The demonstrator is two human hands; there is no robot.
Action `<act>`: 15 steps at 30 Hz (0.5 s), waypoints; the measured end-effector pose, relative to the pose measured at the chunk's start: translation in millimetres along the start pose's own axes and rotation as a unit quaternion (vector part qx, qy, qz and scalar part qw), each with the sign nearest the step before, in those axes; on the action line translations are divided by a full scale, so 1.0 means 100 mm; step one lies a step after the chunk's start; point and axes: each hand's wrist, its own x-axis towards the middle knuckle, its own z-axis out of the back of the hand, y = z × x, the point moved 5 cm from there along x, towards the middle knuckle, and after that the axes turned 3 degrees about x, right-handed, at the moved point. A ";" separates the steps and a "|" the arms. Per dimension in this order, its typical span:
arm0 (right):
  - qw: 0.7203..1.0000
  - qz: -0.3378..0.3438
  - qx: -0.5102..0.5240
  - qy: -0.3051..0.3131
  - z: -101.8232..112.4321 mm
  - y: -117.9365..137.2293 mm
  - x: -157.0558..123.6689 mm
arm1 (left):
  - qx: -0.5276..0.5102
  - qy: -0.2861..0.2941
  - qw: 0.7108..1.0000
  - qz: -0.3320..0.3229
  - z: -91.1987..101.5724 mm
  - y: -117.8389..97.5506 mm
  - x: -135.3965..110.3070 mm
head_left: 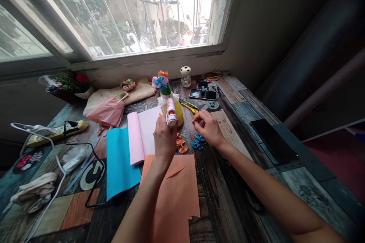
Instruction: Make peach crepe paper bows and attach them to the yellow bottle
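My left hand (165, 136) is wrapped round a white and red glue gun (171, 117), which points away from me. My right hand (208, 127) pinches a small orange paper piece (193, 121) between thumb and fingertips. Just beyond the glue gun stands a yellow-based bottle (179, 113) with a white ruffle and a green neck. Blue, pink and orange paper flowers (161, 82) top it. Orange paper bows (181, 145) and blue paper bows (197, 142) lie between my hands. Under my left forearm is a sheet of orange crepe paper (178, 182) with a loose strip on it.
Blue crepe paper (121, 163) and a pink roll (135, 138) lie left. A yellow utility knife (188, 106) and a phone (203, 94) are behind my right hand; a dark phone (272, 140) lies right. A doll (110, 110), power strip (58, 133) and cords are left.
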 end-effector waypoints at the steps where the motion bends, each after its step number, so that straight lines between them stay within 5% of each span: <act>1: 1.000 -0.001 0.000 0.000 0.00 0.00 0.00 | 0.001 0.002 1.000 0.003 0.00 0.00 0.00; 15: 1.000 -0.002 0.001 -0.002 0.01 0.01 0.00 | 0.014 0.018 1.000 0.010 -0.03 0.00 0.01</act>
